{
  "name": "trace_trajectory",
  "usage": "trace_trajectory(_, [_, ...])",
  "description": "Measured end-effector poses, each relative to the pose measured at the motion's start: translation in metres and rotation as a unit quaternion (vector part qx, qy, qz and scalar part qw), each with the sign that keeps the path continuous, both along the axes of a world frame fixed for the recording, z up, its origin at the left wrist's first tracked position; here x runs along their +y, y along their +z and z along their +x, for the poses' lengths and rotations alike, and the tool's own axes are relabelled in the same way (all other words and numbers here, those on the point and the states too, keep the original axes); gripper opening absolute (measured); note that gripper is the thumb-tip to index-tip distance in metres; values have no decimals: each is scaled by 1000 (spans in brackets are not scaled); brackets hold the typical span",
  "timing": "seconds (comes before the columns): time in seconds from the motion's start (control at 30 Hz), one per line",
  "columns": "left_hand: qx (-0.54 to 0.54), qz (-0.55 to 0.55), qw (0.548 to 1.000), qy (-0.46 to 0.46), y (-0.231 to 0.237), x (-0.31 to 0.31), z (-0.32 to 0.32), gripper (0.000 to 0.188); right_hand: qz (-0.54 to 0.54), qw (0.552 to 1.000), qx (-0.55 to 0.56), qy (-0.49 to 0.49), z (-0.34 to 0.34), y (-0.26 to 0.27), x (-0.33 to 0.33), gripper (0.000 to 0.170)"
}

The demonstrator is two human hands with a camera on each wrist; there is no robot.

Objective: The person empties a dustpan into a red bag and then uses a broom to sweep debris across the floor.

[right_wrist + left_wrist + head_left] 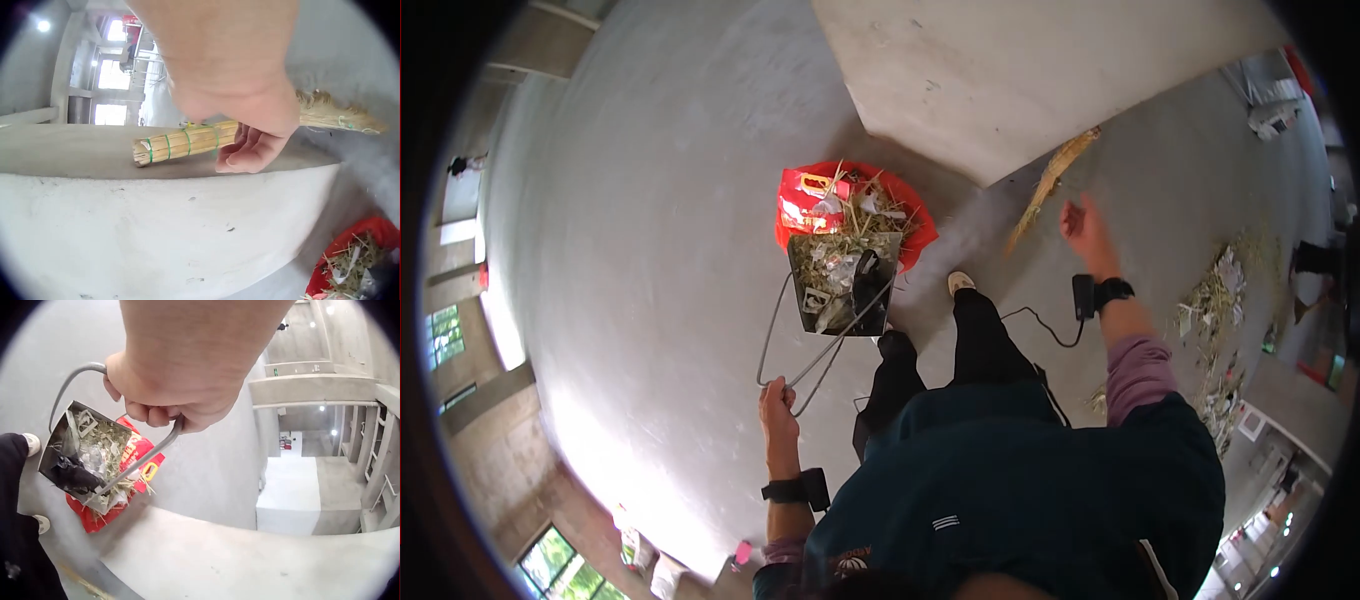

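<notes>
Dustpan [811, 322] in my left hand [777, 412], red bag [920, 236] at twelve

Grey floor [650, 200] spreads underneath; a pale block [1040, 80] stands at one o'clock. The red bag sits at twelve from the dustpan, whose far edge overlaps it; whether they touch, I can't tell. The straw broom [1050, 190] slants at ten o'clock from my right hand [1086, 230], its fingers loosely curled together, holding nothing. My left fingers clamp the wire handle [153, 453], at seven from the dustpan. I judge a firm grip, edge squarely over the bag, and slow, even tilt would best keep loose litter [845, 262] from spilling.
</notes>
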State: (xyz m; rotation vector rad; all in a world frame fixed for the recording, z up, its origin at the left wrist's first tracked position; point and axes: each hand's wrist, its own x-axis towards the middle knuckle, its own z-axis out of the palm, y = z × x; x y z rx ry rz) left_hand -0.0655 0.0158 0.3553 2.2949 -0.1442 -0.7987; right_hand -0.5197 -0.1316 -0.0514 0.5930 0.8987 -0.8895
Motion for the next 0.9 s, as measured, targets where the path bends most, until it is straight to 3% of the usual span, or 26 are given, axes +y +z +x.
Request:
trace_trajectory(0.07, [5, 27, 998, -50, -5, -17, 8, 23, 45, 998, 20, 49, 4, 9, 41, 33])
trace_trajectory(0.17, [4, 44, 997, -57, -28, -43, 4, 23, 112, 990, 10, 87, 3, 22, 67, 26])
trace_trajectory(0.33, [41, 68, 993, -83, -75, -63, 5, 24, 146, 975, 61, 153, -18, 24, 135, 20])
trace_trajectory(0.47, [104, 66, 983, -132, -113, -69, -2, 24, 183, 963, 121, 154, -51, 21, 167, 17])
trace_trajectory(0.57, [116, 76, 977, -162, -106, -70, 5, 23, 198, 946, 149, 209, -43, 19, 167, 15])
trace_trajectory(0.63, [95, 87, 974, -186, -94, -80, 4, 26, 137, 931, 188, 280, -34, 15, 147, 15])
trace_trajectory(0.77, [116, 86, 972, -188, -60, -85, 3, 25, 127, 918, 213, 311, -2, 28, 114, 17])
trace_trajectory(0.9, [152, 108, 966, -178, -18, -80, 0, 24, 18, 888, 239, 393, 30, 51, 81, 20])
